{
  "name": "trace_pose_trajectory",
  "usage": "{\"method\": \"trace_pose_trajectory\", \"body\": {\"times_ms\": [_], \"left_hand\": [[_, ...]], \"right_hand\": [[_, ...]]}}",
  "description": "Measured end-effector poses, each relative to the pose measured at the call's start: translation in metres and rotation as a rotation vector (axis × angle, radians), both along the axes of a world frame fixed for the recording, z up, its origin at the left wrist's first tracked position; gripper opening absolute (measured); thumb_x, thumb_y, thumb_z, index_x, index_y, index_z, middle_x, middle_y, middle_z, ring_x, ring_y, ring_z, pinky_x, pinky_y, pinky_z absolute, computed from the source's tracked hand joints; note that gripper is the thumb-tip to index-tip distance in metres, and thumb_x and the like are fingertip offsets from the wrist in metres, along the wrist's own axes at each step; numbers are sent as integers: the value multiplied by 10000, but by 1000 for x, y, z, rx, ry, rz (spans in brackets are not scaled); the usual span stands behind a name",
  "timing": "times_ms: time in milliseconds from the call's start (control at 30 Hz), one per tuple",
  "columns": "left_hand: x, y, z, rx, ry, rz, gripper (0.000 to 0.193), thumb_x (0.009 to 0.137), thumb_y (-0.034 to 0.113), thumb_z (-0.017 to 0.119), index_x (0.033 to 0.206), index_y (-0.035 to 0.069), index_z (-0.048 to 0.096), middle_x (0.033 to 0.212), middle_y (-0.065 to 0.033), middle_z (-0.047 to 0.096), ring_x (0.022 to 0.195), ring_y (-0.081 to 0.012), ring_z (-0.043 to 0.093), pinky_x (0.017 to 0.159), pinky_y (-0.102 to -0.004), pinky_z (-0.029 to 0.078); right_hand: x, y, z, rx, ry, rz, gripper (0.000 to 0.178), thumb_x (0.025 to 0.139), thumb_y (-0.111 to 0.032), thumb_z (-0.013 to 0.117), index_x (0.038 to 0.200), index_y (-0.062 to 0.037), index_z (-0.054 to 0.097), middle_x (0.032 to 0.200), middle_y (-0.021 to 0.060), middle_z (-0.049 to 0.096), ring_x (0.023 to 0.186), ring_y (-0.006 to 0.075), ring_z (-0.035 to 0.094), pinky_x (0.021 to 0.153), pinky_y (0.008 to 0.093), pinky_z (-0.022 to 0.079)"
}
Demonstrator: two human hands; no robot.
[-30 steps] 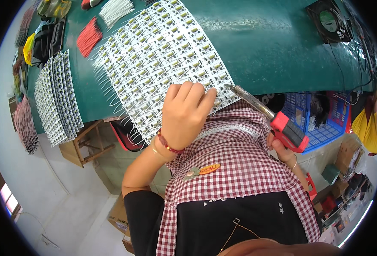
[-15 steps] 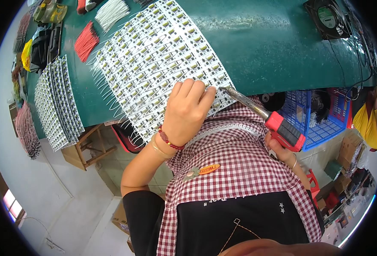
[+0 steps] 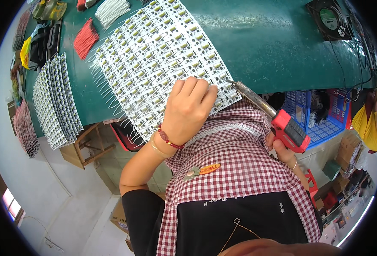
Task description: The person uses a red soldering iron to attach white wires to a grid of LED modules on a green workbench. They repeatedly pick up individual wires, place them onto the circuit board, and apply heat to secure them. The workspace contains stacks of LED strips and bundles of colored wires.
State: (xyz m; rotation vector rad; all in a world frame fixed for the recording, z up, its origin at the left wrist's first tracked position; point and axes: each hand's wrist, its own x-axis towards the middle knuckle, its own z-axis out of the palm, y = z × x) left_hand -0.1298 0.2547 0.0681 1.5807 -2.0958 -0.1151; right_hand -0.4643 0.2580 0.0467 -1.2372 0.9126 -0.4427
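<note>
A white panel of many small circuit boards (image 3: pixel 154 57), with thin white wires along its rows and hanging off its left edge, lies on the bench near its front edge. My left hand (image 3: pixel 189 109) rests on the panel's near part with its fingers curled together; whatever they pinch is hidden under them. My right hand (image 3: pixel 282 152), partly hidden behind the tool, grips the red and black handle of a soldering iron (image 3: pixel 289 130). The iron's tip points left, over the panel's right edge and just right of my left fingers.
More circuit panels (image 3: pixel 57 102) stand stacked at the left. Bundles of red wires (image 3: pixel 86 38) and white wires (image 3: pixel 111 13) lie on the green bench (image 3: pixel 257 51). A black fan (image 3: pixel 330 19) sits at the far right, a blue crate (image 3: pixel 318 123) below the bench.
The soldering iron has shifted slightly right, its tip a little farther up the panel's right edge and away from my left fingers. My left hand stays almost in place.
</note>
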Motion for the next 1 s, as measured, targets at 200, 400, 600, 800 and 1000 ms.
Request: {"method": "trace_pose_trajectory", "body": {"times_ms": [200, 400, 600, 800, 1000], "left_hand": [[1, 4, 4, -34, -33, 31, 232, 712, -6, 660, 935, 46, 698, 750, -32, 506, 736, -202, 528, 637, -342, 393], [0, 5, 8, -66, 0, 95, 234, 699, -10, 681, 925, 47, 702, 715, -32, 479, 697, -200, 508, 607, -343, 386], [-4, 2, -3, -28, 18, 112, 242, 700, -16, 671, 932, 47, 701, 711, -42, 444, 674, -208, 477, 595, -340, 389], [-6, 1, -4, -34, 25, 105, 237, 703, -16, 663, 930, 43, 696, 722, -49, 444, 681, -214, 480, 599, -345, 397], [-5, 1, -3, -23, 34, 111, 229, 709, -10, 657, 928, 46, 691, 722, -49, 442, 684, -214, 485, 606, -343, 399]], "right_hand": [[9, -5, 9, 25, 11, -15, 273, 918, -282, 670, 827, -33, 609, 718, 23, 568, 653, 130, 536, 596, 284, 426], [3, -4, -1, 129, -5, -55, 255, 898, -269, 675, 848, -24, 627, 765, 42, 611, 691, 155, 585, 613, 303, 455], [-16, 2, -27, -72, 203, 30, 195, 788, -166, 716, 912, -25, 663, 846, 86, 644, 746, 242, 641, 631, 343, 489], [-4, -3, -25, -347, 252, 90, 173, 731, -107, 724, 879, -31, 677, 795, 94, 630, 675, 269, 614, 581, 346, 469], [-11, 0, -22, -132, 157, 64, 171, 737, -123, 726, 860, -20, 666, 782, 93, 619, 662, 274, 589, 572, 355, 444]]}}
